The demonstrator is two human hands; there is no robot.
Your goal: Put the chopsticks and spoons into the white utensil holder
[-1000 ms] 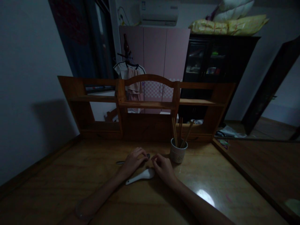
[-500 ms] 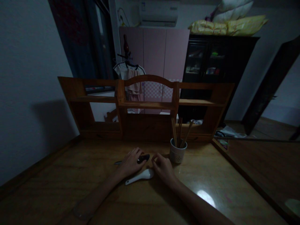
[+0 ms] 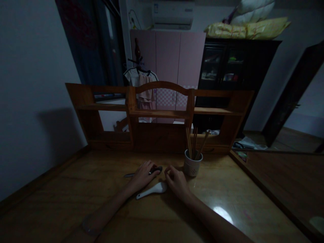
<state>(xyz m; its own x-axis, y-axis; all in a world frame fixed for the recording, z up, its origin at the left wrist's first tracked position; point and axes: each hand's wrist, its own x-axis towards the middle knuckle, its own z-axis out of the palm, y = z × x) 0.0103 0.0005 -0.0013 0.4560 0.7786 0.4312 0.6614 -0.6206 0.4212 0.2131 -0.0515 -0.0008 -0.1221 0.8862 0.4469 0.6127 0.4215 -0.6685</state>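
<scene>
Here, the left hand (image 3: pixel 142 175) holds a slim silver-and-black utensil (image 3: pixel 156 170) close to the glossy brown wooden worktop (image 3: pixel 83 184), the right hand (image 3: pixel 177 182), its grip narrow, seems bare, and a low sweep could knock the white ceramic spoon (image 3: pixel 153 190) between them.

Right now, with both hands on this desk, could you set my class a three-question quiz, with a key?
1. True or false: the white spoon lies nearer the camera than the cup.

2. The left hand hides part of: A. the cup; B. a slim utensil with a dark end; C. the white spoon.

3. Which hand is nearer the cup and its chopsticks?

Key: 1. True. 2. B. 3. The right hand.
</scene>
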